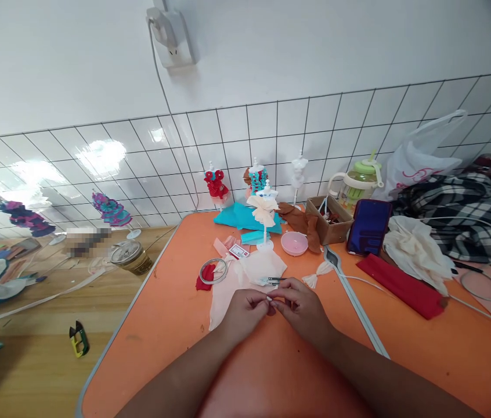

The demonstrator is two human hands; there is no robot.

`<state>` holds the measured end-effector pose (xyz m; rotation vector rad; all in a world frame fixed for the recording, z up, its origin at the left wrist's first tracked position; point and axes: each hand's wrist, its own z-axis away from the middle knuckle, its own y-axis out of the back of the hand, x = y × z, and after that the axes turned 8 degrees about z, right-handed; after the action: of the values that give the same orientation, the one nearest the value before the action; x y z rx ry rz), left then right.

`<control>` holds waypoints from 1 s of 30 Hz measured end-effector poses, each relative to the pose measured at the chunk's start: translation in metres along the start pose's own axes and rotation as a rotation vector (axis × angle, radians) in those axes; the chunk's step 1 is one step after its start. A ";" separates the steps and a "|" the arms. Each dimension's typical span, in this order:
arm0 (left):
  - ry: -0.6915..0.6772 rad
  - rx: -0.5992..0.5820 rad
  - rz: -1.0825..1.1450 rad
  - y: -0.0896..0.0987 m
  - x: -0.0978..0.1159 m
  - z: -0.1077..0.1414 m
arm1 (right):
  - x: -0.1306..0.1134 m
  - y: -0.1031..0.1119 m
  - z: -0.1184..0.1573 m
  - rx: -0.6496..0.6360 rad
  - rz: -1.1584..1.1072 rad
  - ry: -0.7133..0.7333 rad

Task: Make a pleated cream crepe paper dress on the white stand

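My left hand [249, 313] and my right hand [301, 310] meet fingertip to fingertip over the orange table [154, 348]. Between their pinched fingers is a tiny whitish piece [269, 298], too small to identify. Just beyond the fingers lie small snips [271, 281] on pale fabric [263, 266]. A small mannequin in a cream ruffle [263, 210] stands upright behind them. To the left a metal ring [213, 271] rests partly over red fabric [204, 277]. A small cream fabric piece [317, 273] lies to the right.
At the back are a pink bowl [294, 243], a brown box [329, 223], a phone [368, 226] and more dressed mannequins [216, 184]. Folded red cloth [402, 285] lies right. A jar [130, 257] and yellow-black snips [79, 339] sit on the wooden table.
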<state>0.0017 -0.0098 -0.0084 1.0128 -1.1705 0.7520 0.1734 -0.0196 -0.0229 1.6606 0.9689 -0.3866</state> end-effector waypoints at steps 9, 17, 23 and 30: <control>0.126 -0.073 0.249 -0.001 0.006 -0.001 | 0.000 0.004 -0.004 0.059 -0.088 -0.083; 0.091 -0.099 0.135 -0.005 -0.001 -0.001 | 0.004 0.004 -0.007 0.054 -0.037 -0.105; 0.122 0.007 0.045 -0.005 -0.005 0.001 | 0.008 0.014 -0.010 0.201 0.205 -0.103; -0.110 0.011 -0.205 -0.008 0.004 0.002 | 0.000 0.006 -0.001 0.112 0.490 0.182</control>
<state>0.0088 -0.0152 -0.0064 1.1761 -1.1366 0.5466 0.1781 -0.0193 -0.0189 1.9909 0.6446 0.0413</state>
